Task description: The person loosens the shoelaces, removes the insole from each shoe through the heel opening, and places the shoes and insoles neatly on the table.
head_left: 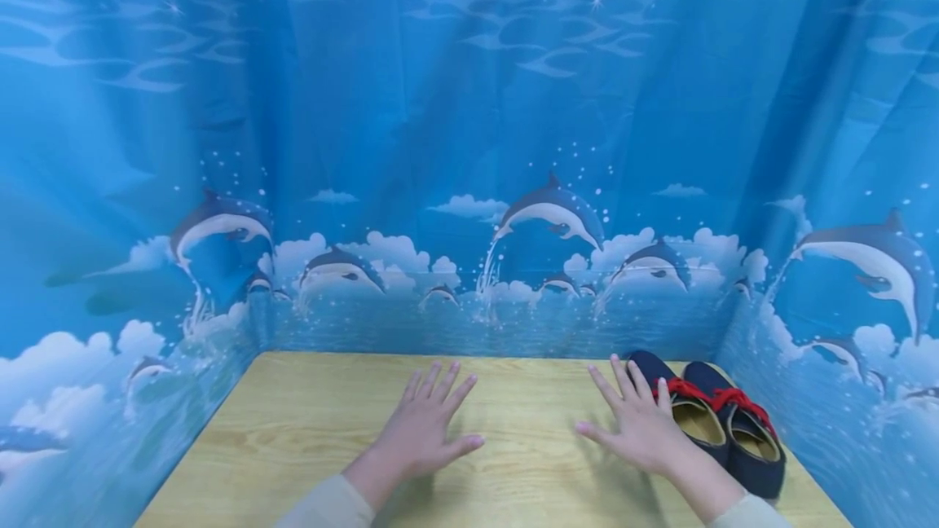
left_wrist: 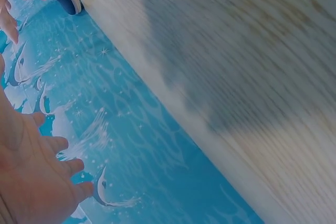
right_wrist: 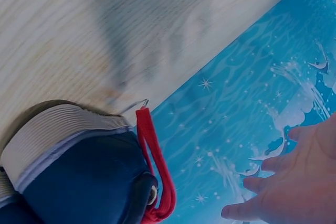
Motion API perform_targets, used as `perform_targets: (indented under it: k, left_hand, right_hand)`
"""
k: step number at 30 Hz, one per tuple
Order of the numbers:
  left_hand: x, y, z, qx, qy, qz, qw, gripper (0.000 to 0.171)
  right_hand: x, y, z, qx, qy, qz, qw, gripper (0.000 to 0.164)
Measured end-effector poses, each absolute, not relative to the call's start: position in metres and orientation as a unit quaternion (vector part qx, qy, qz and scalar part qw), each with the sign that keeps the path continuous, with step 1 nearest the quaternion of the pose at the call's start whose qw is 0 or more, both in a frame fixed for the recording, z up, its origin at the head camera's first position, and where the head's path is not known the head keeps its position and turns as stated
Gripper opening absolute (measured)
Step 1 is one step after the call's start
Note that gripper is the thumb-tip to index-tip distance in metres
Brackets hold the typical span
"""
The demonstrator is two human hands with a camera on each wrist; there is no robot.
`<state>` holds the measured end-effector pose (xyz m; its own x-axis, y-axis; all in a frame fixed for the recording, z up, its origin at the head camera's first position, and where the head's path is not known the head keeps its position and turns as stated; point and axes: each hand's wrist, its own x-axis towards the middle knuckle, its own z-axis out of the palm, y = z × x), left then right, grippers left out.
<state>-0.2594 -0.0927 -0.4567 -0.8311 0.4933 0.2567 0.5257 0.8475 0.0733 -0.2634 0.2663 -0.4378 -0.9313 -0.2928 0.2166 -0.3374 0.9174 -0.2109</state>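
Left hand (head_left: 421,434): lower middle of the head view, left of centre; palm down, fingers straight and fanned, thumb stretched out to the right, a shadow on the wood below it.
Right hand (head_left: 638,430): lower middle, right of centre; palm down, fingers straight and spread, thumb reaching left, with its shadow below too.
Navy shoes (head_left: 722,422): a pair side by side at the lower right, toes towards the back edge, tan insoles showing.
Red laces (head_left: 741,402): tied across both shoes; in the right wrist view one metal-tipped end stands out beside the navy upper.
In the way: the right hand's outer fingers overlap the inner shoe in the head view; the right wrist view shows a gap between hand and shoe.
Worktop (head_left: 528,471): pale wood grain, across the bottom of the frame.
Curtain (head_left: 455,104): blue, walling the worktop at left, back and right; the outer shoe lies near its right side.
Print: leaping dolphins (head_left: 553,214) and white clouds (head_left: 392,251) across the middle.
Sleeves (head_left: 330,503): pale, at the bottom edge.
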Motion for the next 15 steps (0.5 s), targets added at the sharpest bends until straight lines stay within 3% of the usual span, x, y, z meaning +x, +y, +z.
perform_targets:
  k: [15]
  left_hand:
    - [-0.264,-0.075,-0.464,-0.284,-0.950,-0.103,0.076,0.089]
  right_hand:
    - [-0.263,0.274,-0.432,0.115,-0.984,0.134,0.032,0.094]
